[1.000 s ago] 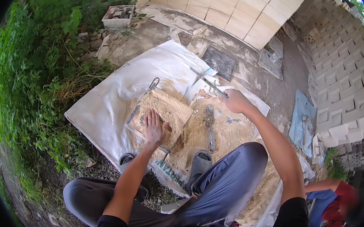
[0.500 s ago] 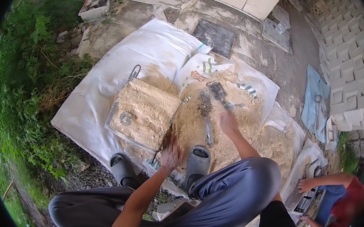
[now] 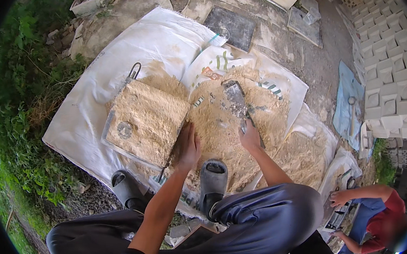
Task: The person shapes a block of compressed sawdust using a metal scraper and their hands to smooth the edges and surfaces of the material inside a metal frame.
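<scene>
My right hand is wrapped around the dark handle of a small flat-bladed hand shovel. Grey and dark bits cover its blade, held over the loose tan sand. Fingers stretched out, my left hand lies against the right side of a square moulding frame. Tan sand fills the frame up to its top, hiding what is inside. A round grey disc sits in that sand near the lower left corner. At the frame's far left corner a metal loop sticks out.
White woven sacks lie beneath the frame and sand. My sandal stands just right of my left hand. A dark square board lies beyond. At lower right another person in red works. Pale blocks are stacked at right.
My right hand has shifted slightly left with the shovel, whose blade now shows broad and face up. A separate long shape seen beside it earlier no longer shows apart. My left hand stays by the frame.
</scene>
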Motion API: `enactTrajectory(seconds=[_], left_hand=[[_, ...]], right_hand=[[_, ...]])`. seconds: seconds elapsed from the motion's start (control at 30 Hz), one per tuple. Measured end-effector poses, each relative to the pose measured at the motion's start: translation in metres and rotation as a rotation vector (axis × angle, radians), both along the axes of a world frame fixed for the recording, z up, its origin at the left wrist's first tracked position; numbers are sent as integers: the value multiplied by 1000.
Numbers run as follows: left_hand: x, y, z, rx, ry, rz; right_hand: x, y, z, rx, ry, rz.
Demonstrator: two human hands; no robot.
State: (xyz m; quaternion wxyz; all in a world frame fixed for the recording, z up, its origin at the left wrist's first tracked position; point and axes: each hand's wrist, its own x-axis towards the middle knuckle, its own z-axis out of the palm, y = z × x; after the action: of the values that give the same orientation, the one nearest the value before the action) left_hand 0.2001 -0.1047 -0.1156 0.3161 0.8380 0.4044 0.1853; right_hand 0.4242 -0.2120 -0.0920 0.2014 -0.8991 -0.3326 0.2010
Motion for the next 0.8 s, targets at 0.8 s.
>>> enactTrajectory(seconds=[0.8], left_hand=[[-27, -39, -19, -362, -197, 37]], right_hand=[[-47, -51, 17, -265, 352, 621]])
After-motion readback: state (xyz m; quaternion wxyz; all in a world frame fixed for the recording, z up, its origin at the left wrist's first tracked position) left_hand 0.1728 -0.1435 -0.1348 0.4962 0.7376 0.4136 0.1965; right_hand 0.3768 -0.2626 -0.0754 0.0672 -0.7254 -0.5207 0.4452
